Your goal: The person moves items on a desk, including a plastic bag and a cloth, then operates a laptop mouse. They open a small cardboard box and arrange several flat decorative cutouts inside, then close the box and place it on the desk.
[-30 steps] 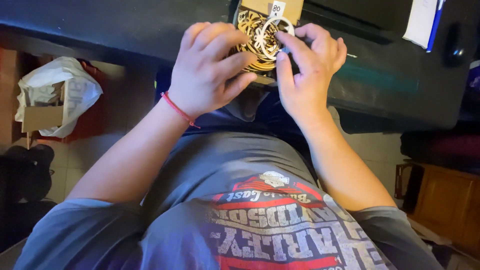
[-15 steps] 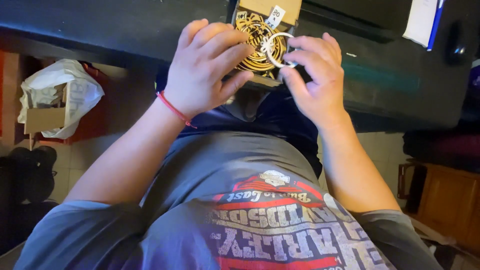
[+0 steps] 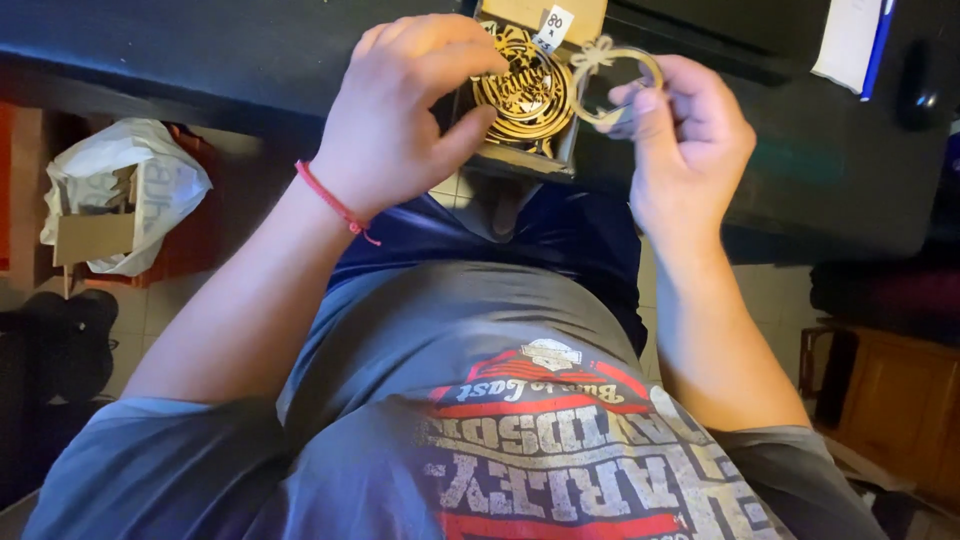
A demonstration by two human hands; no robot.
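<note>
My left hand (image 3: 400, 120) grips a small brown cardboard box (image 3: 525, 155) at the edge of a dark desk (image 3: 200, 50). Inside the box lies a stack of round gold-coloured cut-out ornaments (image 3: 520, 95). A small white tag (image 3: 553, 25) sticks up at the box's top. My right hand (image 3: 685, 140) holds a thin ring-shaped ornament with a bow on top (image 3: 625, 85), pinched between thumb and fingers, lifted just right of the box. A red string bracelet (image 3: 335, 200) circles my left wrist.
A white plastic bag with a cardboard piece (image 3: 115, 200) sits on the floor at left. Papers (image 3: 850, 40) and a dark computer mouse (image 3: 915, 70) lie on the desk at upper right. A wooden cabinet (image 3: 890, 400) stands at lower right.
My right hand has pulled the ring-shaped ornament off the stack and moved it to the right, clear of the box. My left hand has stayed on the box.
</note>
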